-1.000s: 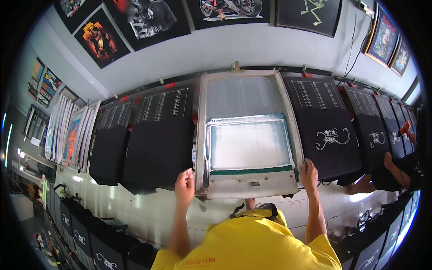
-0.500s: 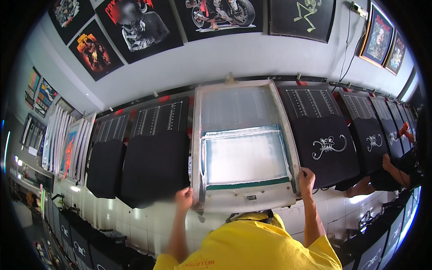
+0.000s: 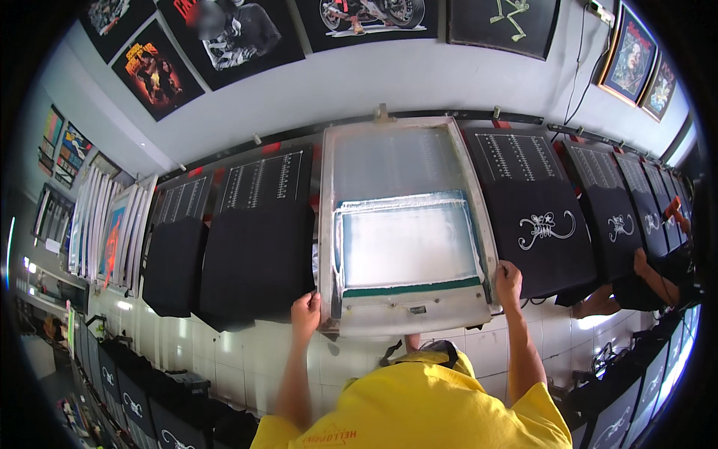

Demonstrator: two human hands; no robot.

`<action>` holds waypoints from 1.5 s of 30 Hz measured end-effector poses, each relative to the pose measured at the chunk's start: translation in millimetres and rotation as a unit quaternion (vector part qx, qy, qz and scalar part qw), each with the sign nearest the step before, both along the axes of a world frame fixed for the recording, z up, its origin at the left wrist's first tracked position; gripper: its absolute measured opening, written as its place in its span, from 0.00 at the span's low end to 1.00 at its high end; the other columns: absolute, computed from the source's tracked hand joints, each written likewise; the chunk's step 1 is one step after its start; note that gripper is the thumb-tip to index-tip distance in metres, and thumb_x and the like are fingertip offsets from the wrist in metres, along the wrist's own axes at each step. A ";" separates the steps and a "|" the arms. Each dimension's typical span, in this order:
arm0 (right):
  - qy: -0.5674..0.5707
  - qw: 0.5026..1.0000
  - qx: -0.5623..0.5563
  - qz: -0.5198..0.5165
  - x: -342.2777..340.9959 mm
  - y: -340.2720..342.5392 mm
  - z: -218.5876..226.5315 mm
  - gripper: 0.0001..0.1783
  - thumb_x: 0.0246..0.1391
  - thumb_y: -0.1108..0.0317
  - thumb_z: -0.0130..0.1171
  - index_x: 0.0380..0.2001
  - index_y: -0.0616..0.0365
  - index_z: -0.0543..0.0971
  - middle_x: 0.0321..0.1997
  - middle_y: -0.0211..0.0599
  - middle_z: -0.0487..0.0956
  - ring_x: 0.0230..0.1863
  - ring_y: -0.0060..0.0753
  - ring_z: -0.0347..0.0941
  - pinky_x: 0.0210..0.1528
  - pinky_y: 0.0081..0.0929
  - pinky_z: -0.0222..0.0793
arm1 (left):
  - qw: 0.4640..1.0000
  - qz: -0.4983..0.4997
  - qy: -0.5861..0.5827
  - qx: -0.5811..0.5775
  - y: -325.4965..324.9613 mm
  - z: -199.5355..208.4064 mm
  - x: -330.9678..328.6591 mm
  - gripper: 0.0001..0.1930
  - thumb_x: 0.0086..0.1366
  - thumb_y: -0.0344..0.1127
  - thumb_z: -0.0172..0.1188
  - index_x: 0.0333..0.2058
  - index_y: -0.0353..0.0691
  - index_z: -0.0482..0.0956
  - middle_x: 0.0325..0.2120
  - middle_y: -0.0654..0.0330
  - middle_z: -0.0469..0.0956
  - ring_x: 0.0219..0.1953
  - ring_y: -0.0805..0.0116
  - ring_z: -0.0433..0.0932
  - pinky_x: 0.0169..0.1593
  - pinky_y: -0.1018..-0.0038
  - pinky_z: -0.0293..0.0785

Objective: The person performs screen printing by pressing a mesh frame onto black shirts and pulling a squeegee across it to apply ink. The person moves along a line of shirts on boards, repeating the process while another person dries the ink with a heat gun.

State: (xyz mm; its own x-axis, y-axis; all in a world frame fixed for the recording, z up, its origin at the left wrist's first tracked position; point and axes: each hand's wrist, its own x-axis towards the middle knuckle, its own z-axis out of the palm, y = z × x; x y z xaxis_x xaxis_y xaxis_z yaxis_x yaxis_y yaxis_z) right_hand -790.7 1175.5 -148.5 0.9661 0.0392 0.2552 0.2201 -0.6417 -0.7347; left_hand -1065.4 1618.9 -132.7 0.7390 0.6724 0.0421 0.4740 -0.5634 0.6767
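A screen-printing frame (image 3: 329,247) lies flat over one of the boards straight ahead of me. Its mesh has a blue-green border around a white, ink-smeared middle. My left hand (image 3: 306,314) is closed on the frame's near left edge, fingers curled at its side. On the opposite side, my right hand (image 3: 508,286) grips the near right edge. What lies under the frame is hidden. Just to its right, a black shirt (image 3: 550,254) on its board bears a white line print. To the left, a plain black shirt (image 3: 258,254) is spread on another board.
More shirt-covered boards (image 3: 609,224) run along the wall at right. At far left stand several upright screens (image 3: 93,224). Another person's hand (image 3: 642,262) is at the right, near an orange-red tool (image 3: 672,207). Behind me are further shirt racks (image 3: 123,396).
The whole scene sits slightly higher in the picture as my view has shifted. Both hands keep their hold on the screen frame's sides.
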 end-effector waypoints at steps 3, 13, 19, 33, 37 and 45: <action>0.008 0.999 -0.024 0.043 -8.2 -6.1 18.3 0.18 0.55 0.67 0.59 0.47 0.66 0.79 0.42 0.51 0.83 0.42 0.49 0.81 0.49 0.37 0.74 | 0.999 0.027 -0.009 0.039 -14.0 16.1 -5.5 0.22 0.68 0.44 0.58 0.53 0.33 0.77 0.46 0.45 0.80 0.50 0.46 0.79 0.54 0.60 0.75; -0.070 0.838 -0.333 0.426 -78.8 -5.3 96.6 0.42 0.36 0.60 0.76 0.59 0.52 0.72 0.66 0.38 0.66 0.68 0.46 0.61 0.66 0.45 0.64 | 0.898 -0.393 0.102 0.169 -71.4 90.3 -24.2 0.32 0.60 0.46 0.65 0.59 0.37 0.72 0.64 0.57 0.66 0.68 0.54 0.62 0.68 0.53 0.56; -0.100 0.829 -0.299 0.461 -54.4 15.7 123.7 0.35 0.33 0.73 0.66 0.53 0.56 0.74 0.50 0.39 0.79 0.49 0.43 0.76 0.51 0.37 0.76 | 0.895 -0.383 0.120 0.195 -74.1 108.6 12.4 0.22 0.50 0.27 0.59 0.47 0.31 0.75 0.49 0.51 0.73 0.56 0.54 0.71 0.62 0.62 0.67; -0.067 0.881 -0.300 0.359 -37.1 55.0 154.1 0.10 0.38 0.73 0.61 0.28 0.61 0.79 0.29 0.47 0.79 0.35 0.53 0.79 0.40 0.44 0.76 | 0.932 -0.285 0.153 0.165 -53.1 118.3 68.7 0.16 0.46 0.25 0.58 0.37 0.38 0.84 0.29 0.46 0.82 0.35 0.45 0.82 0.43 0.56 0.79; -0.075 0.883 -0.307 0.348 -44.9 47.2 132.8 0.12 0.38 0.73 0.63 0.31 0.61 0.78 0.31 0.45 0.79 0.35 0.52 0.78 0.39 0.43 0.76 | 0.935 -0.284 0.106 0.185 -56.8 116.6 61.5 0.13 0.47 0.24 0.57 0.33 0.36 0.82 0.28 0.46 0.82 0.34 0.46 0.82 0.40 0.57 0.79; -0.135 0.894 -0.255 0.342 -71.4 30.9 96.2 0.15 0.34 0.81 0.60 0.31 0.59 0.74 0.35 0.41 0.76 0.40 0.46 0.76 0.40 0.39 0.76 | 0.903 -0.286 -0.027 0.319 -77.9 65.1 26.8 0.08 0.51 0.22 0.57 0.32 0.34 0.79 0.36 0.51 0.83 0.38 0.58 0.84 0.36 0.69 0.82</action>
State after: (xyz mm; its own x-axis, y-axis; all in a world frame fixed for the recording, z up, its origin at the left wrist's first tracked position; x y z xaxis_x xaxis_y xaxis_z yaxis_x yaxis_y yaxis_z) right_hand -862.1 1206.4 -52.3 0.5774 0.7756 0.2551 0.8145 -0.5254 -0.2460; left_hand -1038.6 1540.9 -67.6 0.9431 0.0077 0.3325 -0.0420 -0.9889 0.1422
